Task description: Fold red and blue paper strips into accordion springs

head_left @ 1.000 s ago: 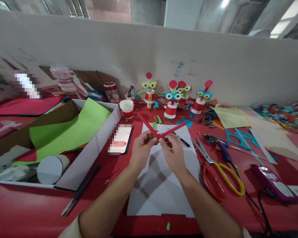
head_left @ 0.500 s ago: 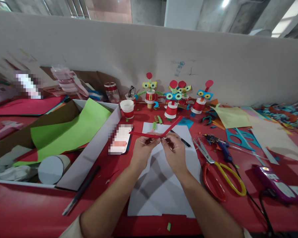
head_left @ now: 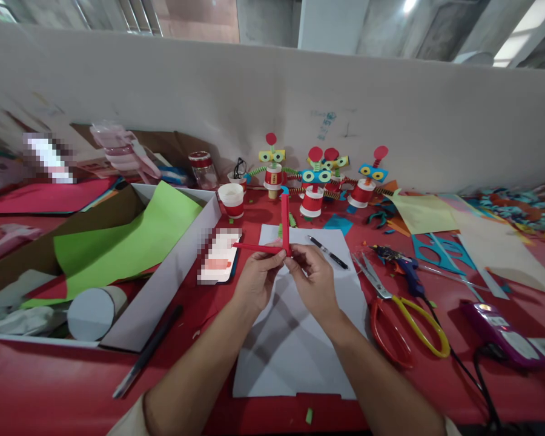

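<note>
Two strips of red paper (head_left: 285, 221) meet at a corner between my fingertips, one arm pointing away from me and the other to the left. My left hand (head_left: 258, 275) pinches the strips at that corner. Close beside it, my right hand (head_left: 312, 272) also has thumb and fingers closed on the folded corner. Both hands are above a white sheet of paper (head_left: 295, 363) on the red table. A black pen (head_left: 327, 252) lies on the sheet, and small folded green paper pieces (head_left: 292, 220) are just beyond it.
Paper-cup figures (head_left: 312, 197) stand at the back near a white cup (head_left: 231, 200). To the left is a box (head_left: 163, 290) holding green paper, with a phone (head_left: 218, 260) beside it. Scissors (head_left: 393, 303), a glue gun (head_left: 406, 269) and a corded purple device (head_left: 504, 336) lie to the right.
The right arm of the red paper strip has swung leftward, from slanting right to pointing straight away from me. My hands have shifted slightly left.
</note>
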A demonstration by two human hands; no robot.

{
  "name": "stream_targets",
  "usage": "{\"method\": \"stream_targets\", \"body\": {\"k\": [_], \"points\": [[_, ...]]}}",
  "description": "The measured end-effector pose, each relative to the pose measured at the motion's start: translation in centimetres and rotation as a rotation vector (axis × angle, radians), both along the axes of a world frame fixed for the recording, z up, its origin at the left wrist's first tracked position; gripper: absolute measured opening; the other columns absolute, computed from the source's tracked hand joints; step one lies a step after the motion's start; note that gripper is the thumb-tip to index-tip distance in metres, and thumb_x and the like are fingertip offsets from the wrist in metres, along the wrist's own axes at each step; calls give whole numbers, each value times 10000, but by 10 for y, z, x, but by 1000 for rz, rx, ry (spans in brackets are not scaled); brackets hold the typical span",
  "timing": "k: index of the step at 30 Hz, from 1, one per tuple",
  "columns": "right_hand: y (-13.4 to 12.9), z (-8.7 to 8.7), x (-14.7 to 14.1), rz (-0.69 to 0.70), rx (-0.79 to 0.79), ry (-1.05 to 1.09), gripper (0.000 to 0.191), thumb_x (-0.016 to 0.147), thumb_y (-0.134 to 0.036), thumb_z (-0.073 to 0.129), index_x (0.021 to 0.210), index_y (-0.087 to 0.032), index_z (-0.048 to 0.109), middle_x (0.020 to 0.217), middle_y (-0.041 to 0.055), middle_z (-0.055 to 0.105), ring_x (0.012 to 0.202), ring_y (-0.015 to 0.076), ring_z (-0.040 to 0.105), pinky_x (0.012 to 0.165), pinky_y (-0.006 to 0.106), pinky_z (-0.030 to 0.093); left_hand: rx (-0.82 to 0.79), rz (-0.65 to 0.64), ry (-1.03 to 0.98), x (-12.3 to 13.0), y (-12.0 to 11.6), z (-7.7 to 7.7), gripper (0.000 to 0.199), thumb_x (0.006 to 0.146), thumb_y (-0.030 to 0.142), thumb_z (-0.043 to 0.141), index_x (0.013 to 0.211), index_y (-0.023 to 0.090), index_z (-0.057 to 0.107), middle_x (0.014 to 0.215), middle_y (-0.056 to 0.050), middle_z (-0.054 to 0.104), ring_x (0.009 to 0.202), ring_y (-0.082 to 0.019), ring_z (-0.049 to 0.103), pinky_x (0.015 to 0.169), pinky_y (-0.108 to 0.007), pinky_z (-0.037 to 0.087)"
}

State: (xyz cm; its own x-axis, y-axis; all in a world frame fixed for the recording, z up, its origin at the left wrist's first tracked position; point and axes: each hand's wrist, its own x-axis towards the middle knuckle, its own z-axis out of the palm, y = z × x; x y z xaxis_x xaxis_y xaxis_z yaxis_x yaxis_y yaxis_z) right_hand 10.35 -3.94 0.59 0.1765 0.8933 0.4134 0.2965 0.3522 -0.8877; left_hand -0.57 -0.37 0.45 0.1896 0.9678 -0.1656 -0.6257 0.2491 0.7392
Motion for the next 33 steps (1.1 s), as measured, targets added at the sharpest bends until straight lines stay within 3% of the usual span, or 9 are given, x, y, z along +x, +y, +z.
{"method": "stream_targets", "body": {"k": [7, 12, 20, 26, 33], "points": [[1, -3, 0, -12, -32, 123, 132, 829, -227, 570, 917, -215, 668, 818, 22, 638, 674, 142, 594, 630, 285, 503, 7, -26, -17, 1, -2, -1, 145, 578, 208, 804, 690, 153, 729, 665, -15, 680, 639, -113, 583, 651, -252, 456], [2, -1, 0, -11, -81, 278, 92, 780, -243, 615, 848, -205, 664, 745, 7, 656, 610, 133, 587, 582, 280, 495, 61, -1, -11, 7, -6, 0, 153, 593, 206, 804, 721, 146, 745, 657, -19, 688, 636, -116, 586, 702, -280, 480], [7, -3, 4, 91, -232, 618, 141, 674, -238, 701, 810, -201, 694, 655, -22, 632, 587, 110, 547, 579, 260, 453, -4, 99, 51, 12, -10, -2, 215, 521, 214, 836, 710, 155, 753, 690, -29, 718, 685, -142, 615, 782, -320, 474], [9, -2, 3, 137, -241, 580, 165, 709, -291, 708, 854, -215, 692, 749, -19, 649, 634, 104, 560, 618, 254, 447, 82, 168, 187, 9, -5, -9, 181, 570, 245, 810, 723, 171, 750, 690, -21, 700, 731, -154, 592, 765, -313, 452], [6, -2, 4, 81, -258, 619, 168, 665, -334, 749, 674, -186, 671, 576, -21, 598, 555, 103, 502, 544, 245, 388, 110, 112, 181, 8, -9, -2, 129, 566, 222, 801, 663, 172, 733, 631, -5, 659, 662, -136, 556, 699, -297, 438]]}}
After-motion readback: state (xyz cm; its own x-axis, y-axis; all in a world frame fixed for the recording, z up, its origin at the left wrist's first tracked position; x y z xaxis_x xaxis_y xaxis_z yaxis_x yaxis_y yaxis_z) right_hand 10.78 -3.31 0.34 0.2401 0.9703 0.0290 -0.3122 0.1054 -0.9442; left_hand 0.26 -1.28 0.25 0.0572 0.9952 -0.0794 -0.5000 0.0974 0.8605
